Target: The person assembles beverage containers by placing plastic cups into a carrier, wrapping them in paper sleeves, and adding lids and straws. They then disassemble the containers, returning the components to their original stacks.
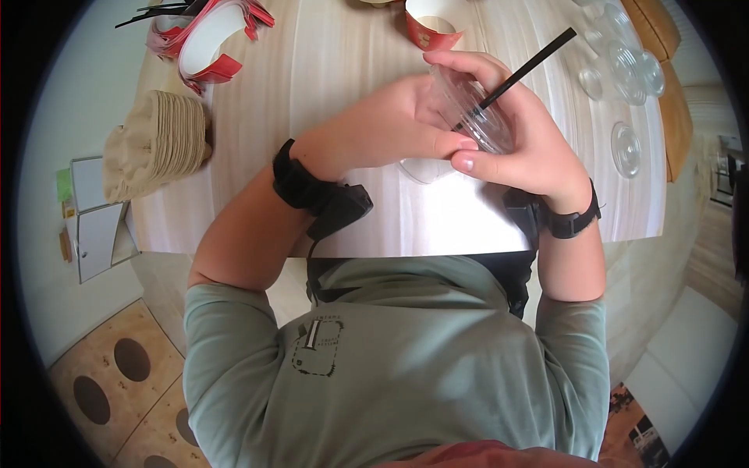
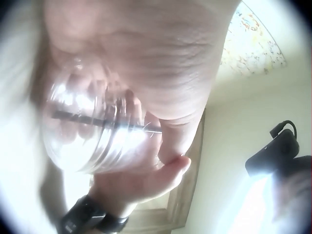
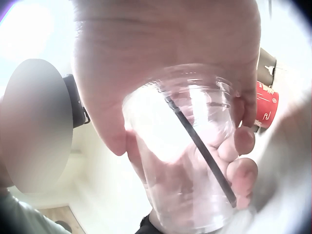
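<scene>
Both hands are around a clear plastic cup (image 3: pixel 170 195), which has a clear lid (image 1: pixel 493 134) and a black straw (image 1: pixel 538 62) through it. My left hand (image 1: pixel 394 117) grips the cup, its fingertips showing behind the clear wall in the right wrist view. From the other side, my right hand (image 1: pixel 534 136) curls around the lid end, palm close over it. The thumbs meet at the near side of the lid. Inside the cup, the straw's lower part slants towards the base. In the head view the hands hide most of the cup body.
On the wooden-look table (image 1: pixel 328 86), a stack of brown pulp cup carriers (image 1: pixel 168 140) stands at the left edge. Red paper sleeves (image 1: pixel 214 70) lie behind it, and another red sleeve (image 1: pixel 437 39) beyond the hands. Several clear lids (image 1: pixel 626 148) lie along the right.
</scene>
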